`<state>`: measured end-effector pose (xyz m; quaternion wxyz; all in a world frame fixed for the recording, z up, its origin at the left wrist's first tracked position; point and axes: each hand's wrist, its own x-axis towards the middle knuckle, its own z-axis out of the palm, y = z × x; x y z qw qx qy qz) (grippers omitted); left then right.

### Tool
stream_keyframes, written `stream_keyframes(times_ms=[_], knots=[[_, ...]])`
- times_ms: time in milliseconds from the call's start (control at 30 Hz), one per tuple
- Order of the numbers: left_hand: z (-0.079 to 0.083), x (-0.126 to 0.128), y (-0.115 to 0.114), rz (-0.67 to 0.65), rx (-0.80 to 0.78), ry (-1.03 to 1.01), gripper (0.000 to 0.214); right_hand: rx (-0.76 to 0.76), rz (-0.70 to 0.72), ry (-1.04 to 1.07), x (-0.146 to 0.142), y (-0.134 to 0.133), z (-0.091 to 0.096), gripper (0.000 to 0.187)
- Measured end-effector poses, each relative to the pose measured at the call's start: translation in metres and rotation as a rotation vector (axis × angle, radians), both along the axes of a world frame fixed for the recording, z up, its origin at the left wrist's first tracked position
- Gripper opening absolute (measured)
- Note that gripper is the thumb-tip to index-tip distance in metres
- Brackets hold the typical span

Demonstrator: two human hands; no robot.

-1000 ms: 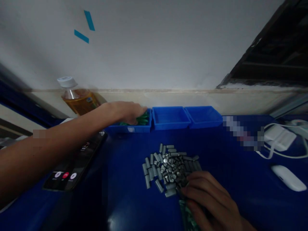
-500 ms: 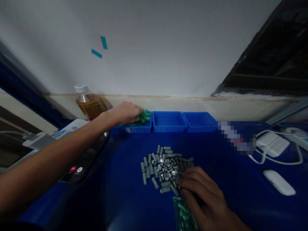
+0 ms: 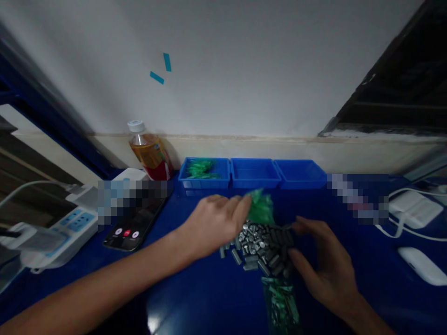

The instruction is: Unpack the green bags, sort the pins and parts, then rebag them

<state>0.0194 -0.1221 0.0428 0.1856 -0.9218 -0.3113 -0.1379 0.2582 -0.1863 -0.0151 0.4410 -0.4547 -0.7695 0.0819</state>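
My left hand is closed on a crumpled, see-through green plastic bag, blurred by motion, above the back of a pile of small metal parts. The pile has grey cylinders around shiny, short-headed pieces. At its right edge, my right hand is open, thumb and fingers apart beside the cylinders. A filled green bag lies flat just in front of the pile, with small pieces showing through it. More shiny green plastic lies in the left blue tray.
Two more blue trays, a middle one and a right one, stand along the wall. At left are a drink bottle, a phone and a power strip. A white charger and a white mouse-like object lie at right.
My left hand has come from the left tray to above the pile, bringing green plastic. My right hand has let go of the filled bag's area and spread beside the pile.
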Motion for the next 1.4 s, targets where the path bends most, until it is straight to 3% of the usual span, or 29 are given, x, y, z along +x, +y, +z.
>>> stream_keyframes(times_ms=[100, 200, 300, 367, 467, 533, 667, 900, 1067, 1200, 1400], knots=[[-0.019, 0.02, -0.022, -0.144, -0.095, -0.071, 0.028, -0.032, -0.021, -0.068, -0.001, 0.002, -0.004, 0.083], [-0.018, 0.028, -0.028, -0.26, -0.245, -0.097, 0.027, -0.035, 0.097, -0.144, -0.006, 0.003, -0.004, 0.064], [0.003, 0.021, -0.017, -0.282, -0.375, -0.046, 0.032, -0.048, 0.115, -0.115, -0.008, 0.003, -0.003, 0.046], [0.02, 0.006, 0.006, -0.211, -0.432, -0.002, 0.045, -0.066, 0.077, -0.085, -0.009, 0.002, -0.005, 0.044], [0.037, -0.023, 0.06, 0.099, -0.519, 0.015, 0.056, -0.095, 0.061, -0.085, -0.01, 0.001, -0.011, 0.049], [0.04, -0.04, 0.097, 0.301, -0.468, 0.103, 0.056, -0.113, 0.071, -0.098, -0.01, 0.002, -0.016, 0.053], [0.035, -0.053, 0.137, 0.436, -0.549, 0.322, 0.05, -0.118, 0.081, -0.099, -0.007, 0.004, -0.019, 0.058], [0.032, -0.038, 0.136, 0.489, -0.506, 0.38, 0.062, -0.092, 0.024, -0.052, -0.001, 0.008, -0.011, 0.054], [0.023, -0.037, 0.138, 0.513, -0.463, 0.474, 0.046, -0.103, 0.034, -0.031, -0.001, 0.008, -0.011, 0.051], [0.014, -0.047, 0.138, 0.451, -0.364, 0.405, 0.042, -0.097, 0.024, -0.018, 0.0, 0.007, -0.01, 0.049], [0.017, -0.059, 0.134, 0.478, -0.512, 0.386, 0.045, -0.081, 0.012, -0.013, 0.002, 0.008, -0.009, 0.045]])
